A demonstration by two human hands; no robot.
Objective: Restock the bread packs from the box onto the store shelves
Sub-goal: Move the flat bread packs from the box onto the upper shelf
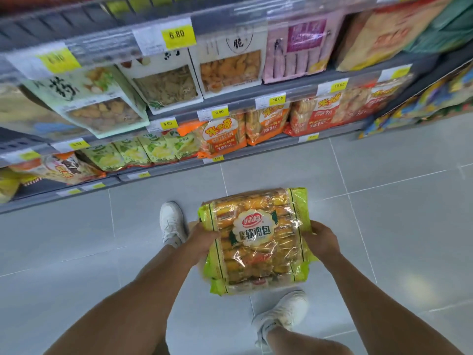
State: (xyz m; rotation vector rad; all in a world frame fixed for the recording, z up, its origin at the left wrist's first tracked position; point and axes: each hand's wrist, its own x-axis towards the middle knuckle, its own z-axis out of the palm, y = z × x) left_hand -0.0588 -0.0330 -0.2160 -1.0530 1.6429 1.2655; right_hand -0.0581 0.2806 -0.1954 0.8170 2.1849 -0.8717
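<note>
My left hand (202, 239) and right hand (321, 239) grip the soft-bread packs (256, 242) by opposite edges, short of the shelves (268, 147); recommend carrying level, label outward.

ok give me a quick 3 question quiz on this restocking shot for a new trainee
1. True or false: the bread pack has already been set down.
2. How is the pack held? A: by one hand from above. B: by both hands, one at each side. C: tucked under an arm.
3. Fill the gap: the topmost yellow price tag reads ____.

Key
1. False: it is held in the air.
2. B: the left hand and the right hand grip its two sides.
3. 6.80
</note>
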